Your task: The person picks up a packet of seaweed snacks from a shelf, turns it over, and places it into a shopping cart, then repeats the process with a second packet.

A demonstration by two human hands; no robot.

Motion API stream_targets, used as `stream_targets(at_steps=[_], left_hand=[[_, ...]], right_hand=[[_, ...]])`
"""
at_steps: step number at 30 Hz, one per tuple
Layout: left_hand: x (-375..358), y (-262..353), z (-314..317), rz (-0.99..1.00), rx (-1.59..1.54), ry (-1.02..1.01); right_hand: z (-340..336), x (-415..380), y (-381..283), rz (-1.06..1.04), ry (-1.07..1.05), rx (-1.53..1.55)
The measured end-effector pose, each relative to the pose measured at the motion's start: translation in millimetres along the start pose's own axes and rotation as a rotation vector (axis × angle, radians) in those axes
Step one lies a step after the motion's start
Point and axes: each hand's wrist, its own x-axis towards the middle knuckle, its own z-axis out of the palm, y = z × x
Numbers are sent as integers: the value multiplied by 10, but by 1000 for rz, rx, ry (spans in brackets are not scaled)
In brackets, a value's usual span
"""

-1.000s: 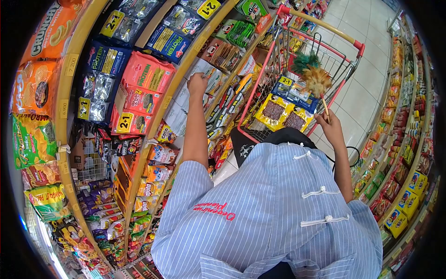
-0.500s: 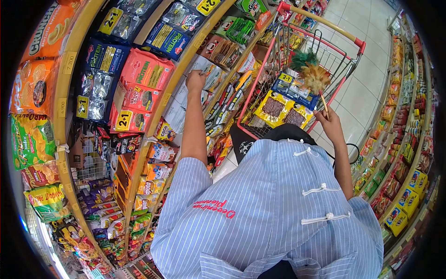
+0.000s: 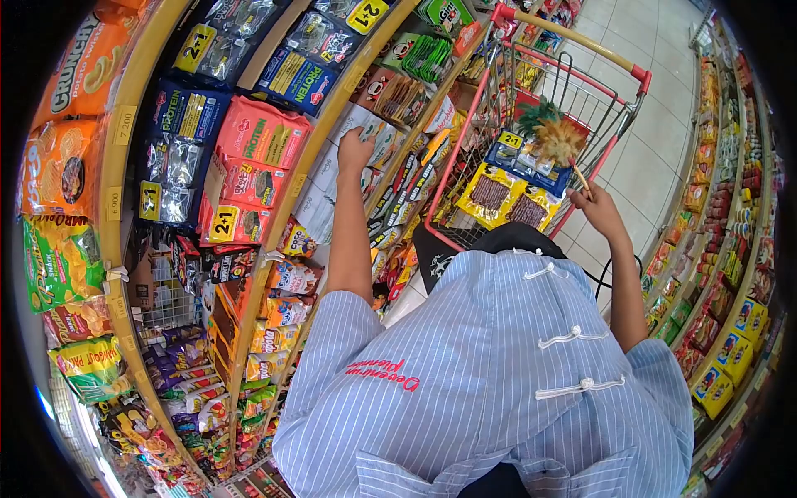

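My left hand point(image 3: 354, 151) reaches over the shelf on the left, its fingers curled against a row of white boxes point(image 3: 320, 195). What lies under those fingers, if anything, is hidden. My right hand point(image 3: 599, 212) is closed around the thin wooden handle of a feather duster point(image 3: 558, 141), whose green and tan feathers rest over the shopping cart point(image 3: 610, 153). Beneath the feathers, the cart carries a dark blue snack pack point(image 3: 523, 160) with a yellow 2+1 label. Nearer to me in it lie yellow packs with brown contents point(image 3: 488, 192).
Pink protein wafer packs point(image 3: 264, 133) and blue protein packs point(image 3: 300, 79) fill the upper left shelf. Small bagged snacks point(image 3: 274, 336) stand lower down. Another stocked shelf point(image 3: 706, 332) runs along the right, beyond the tiled aisle floor point(image 3: 656, 108).
My left hand has shifted slightly right and down along the white boxes. My right hand has moved a little to the right, still gripping the duster's handle.
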Motion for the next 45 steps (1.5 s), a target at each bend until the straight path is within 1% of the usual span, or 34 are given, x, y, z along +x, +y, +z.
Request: stream_targets(at_steps=[2, 4, 8, 11, 13, 15, 17, 18, 19, 21, 24, 29, 35, 45], left_hand=[[15, -5, -6, -1, 5, -8], [15, -1, -30, 55, 39, -68], [-22, 58, -39, 71, 108, -133], [-75, 117, -16, 35, 123, -160], [-111, 167, -26, 24, 136, -153], [-111, 204, -28, 13, 150, -152], [-103, 213, -34, -1, 135, -169], [-100, 221, -32, -4, 136, -171], [-98, 231, -36, -8, 145, -176], [-73, 219, -18, -13, 155, -183], [-30, 190, 55, -49, 171, -175], [53, 159, 158, -77, 217, -242], [163, 38, 272, -107, 193, -311], [321, -195, 431, -62, 132, -359]], right_hand=[[-41, 132, 49, 14, -16, -39], [-59, 292, 135, 31, -45, -107], [53, 518, 347, 16, -44, -112], [208, 623, 470, 4, -58, -167], [317, 630, 530, 55, -42, -386], [451, 661, 700, 61, -67, -423], [568, 636, 800, -69, -52, -437], [588, 622, 855, -78, -123, -454], [600, 566, 774, -77, -127, -453], [626, 483, 614, -62, -137, -779], [633, 513, 643, -70, -141, -757], [654, 546, 745, -92, -113, -734], [647, 538, 717, -105, -95, -730], [652, 548, 699, -90, -94, -740]])
